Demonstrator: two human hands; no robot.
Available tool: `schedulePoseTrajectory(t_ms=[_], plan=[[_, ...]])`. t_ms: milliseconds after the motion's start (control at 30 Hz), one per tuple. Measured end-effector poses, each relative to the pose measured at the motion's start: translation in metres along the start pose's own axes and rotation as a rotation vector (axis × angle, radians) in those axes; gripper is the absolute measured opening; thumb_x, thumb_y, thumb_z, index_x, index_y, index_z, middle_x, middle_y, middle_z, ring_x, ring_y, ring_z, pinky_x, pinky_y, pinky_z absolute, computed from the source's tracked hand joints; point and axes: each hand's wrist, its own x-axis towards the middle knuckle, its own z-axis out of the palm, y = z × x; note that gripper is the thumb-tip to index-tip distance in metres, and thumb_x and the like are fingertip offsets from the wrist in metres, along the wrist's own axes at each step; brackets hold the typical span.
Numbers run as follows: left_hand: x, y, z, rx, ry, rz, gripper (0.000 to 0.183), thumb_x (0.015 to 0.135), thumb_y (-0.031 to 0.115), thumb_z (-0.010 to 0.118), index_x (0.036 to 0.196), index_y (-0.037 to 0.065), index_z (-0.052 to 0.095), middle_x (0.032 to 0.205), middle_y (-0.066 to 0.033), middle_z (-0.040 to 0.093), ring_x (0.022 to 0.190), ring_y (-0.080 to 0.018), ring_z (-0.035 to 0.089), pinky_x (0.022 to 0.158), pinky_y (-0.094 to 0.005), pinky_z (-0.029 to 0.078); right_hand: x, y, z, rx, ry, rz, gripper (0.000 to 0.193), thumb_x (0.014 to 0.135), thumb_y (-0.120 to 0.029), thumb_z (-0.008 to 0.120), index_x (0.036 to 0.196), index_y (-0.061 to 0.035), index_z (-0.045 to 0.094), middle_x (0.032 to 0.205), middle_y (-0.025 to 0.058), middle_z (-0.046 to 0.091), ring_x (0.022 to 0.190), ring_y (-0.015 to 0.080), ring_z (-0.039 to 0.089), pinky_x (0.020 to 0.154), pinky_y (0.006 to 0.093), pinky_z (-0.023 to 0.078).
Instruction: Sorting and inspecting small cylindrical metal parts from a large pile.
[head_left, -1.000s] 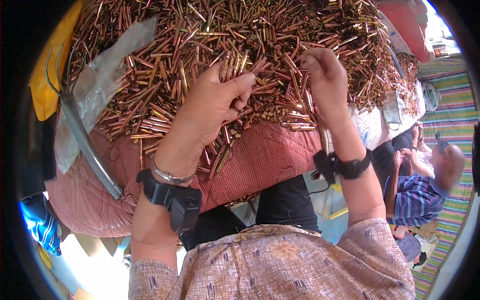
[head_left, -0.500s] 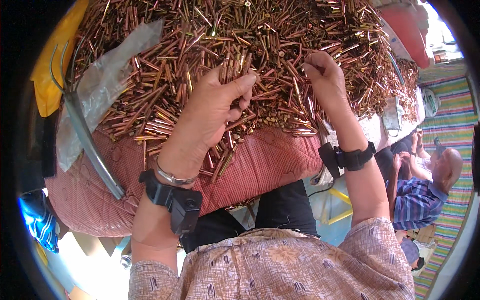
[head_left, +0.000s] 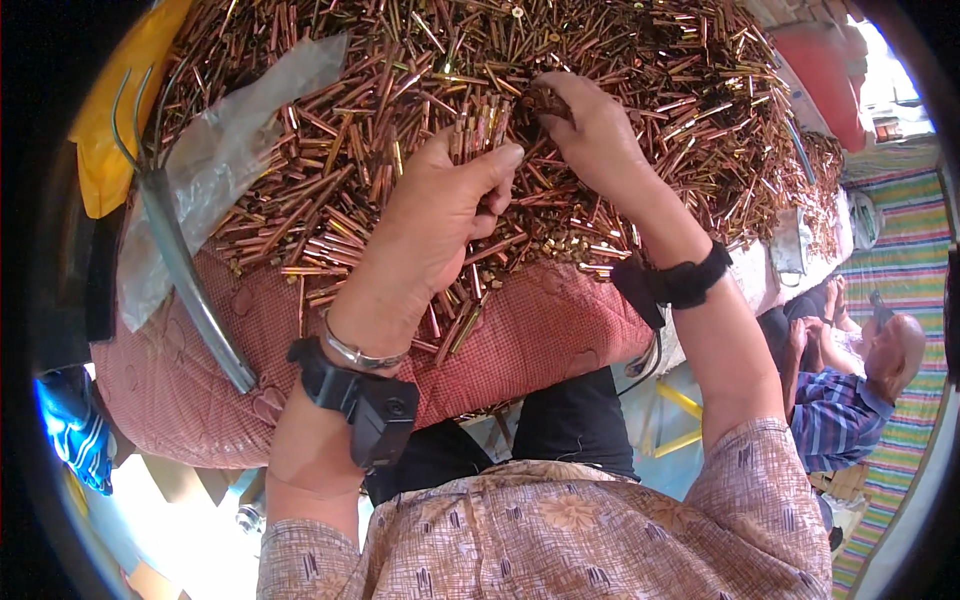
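Note:
A wide heap of thin copper-coloured metal rods (head_left: 340, 130) spreads in front of me. My left hand (head_left: 440, 200) is closed round an upright bundle of several such rods (head_left: 482, 125), their tops level above the thumb and fingers. Just right of the bundle, my right hand (head_left: 598, 135) reaches down into the heap with its fingers curled. Thumb and forefinger bend toward each other over the rods; what lies between them is too dark to make out. Both wrists wear black straps, and a metal bracelet (head_left: 360, 355) circles the left one.
The heap lies on a red patterned cushion (head_left: 530, 340) before my knees. At left are a clear plastic bag (head_left: 215, 150), a metal hand fork (head_left: 195, 280) and a yellow cloth or bag (head_left: 120, 110). Another person in a striped shirt (head_left: 835, 415) sits at the right.
My right hand has moved left and a little farther away, next to the bundle and into the heap. The left hand keeps its bundle in nearly the same place.

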Motion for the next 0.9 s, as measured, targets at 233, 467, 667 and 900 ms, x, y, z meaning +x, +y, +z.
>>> schedulePoseTrajectory(t_ms=[233,467,667,900], plan=[[0.001,-0.002,-0.003,0.023,0.008,0.046,0.010,0.081,0.013,0.060,0.083,0.008,0.051,0.064,0.0018,0.049,0.052,-0.0050,0.043,0.040,-0.0159,0.030,0.001,0.004,0.000,-0.002,0.099,-0.068,0.018,0.075,-0.004,0.058,0.093,-0.0032,0.057,0.083,0.0144,0.059,0.078,0.0318,0.058,0.070,0.0384,0.047],[0.004,-0.007,-0.002,0.199,0.130,0.180,0.013,0.083,0.014,0.060,0.094,0.008,0.056,0.071,0.0038,0.053,0.056,-0.0021,0.044,0.042,-0.0139,0.028,-0.017,-0.030,-0.048,0.796,0.154,0.425,0.008,0.085,-0.009,0.056,0.087,-0.0018,0.057,0.066,-0.0009,0.054,0.056,0.0052,0.047,0.050,0.0175,0.036],[0.002,-0.006,0.003,0.250,-0.014,0.060,0.014,0.082,0.015,0.060,0.095,0.010,0.055,0.078,-0.0008,0.062,0.056,-0.0035,0.045,0.043,-0.0152,0.030,-0.021,-0.053,-0.048,1.036,-0.022,0.511,0.010,0.085,-0.013,0.055,0.085,-0.0028,0.057,0.063,-0.0023,0.051,0.053,0.0041,0.041,0.047,0.0179,0.031],[0.003,-0.004,0.002,0.266,-0.001,0.057,0.013,0.082,0.014,0.060,0.093,0.009,0.055,0.075,-0.0007,0.062,0.057,-0.0030,0.047,0.043,-0.0148,0.032,-0.029,-0.037,-0.045,1.111,0.129,0.573,0.015,0.089,-0.014,0.048,0.095,-0.0019,0.054,0.081,0.0041,0.057,0.065,0.0089,0.047,0.062,0.0221,0.041]])
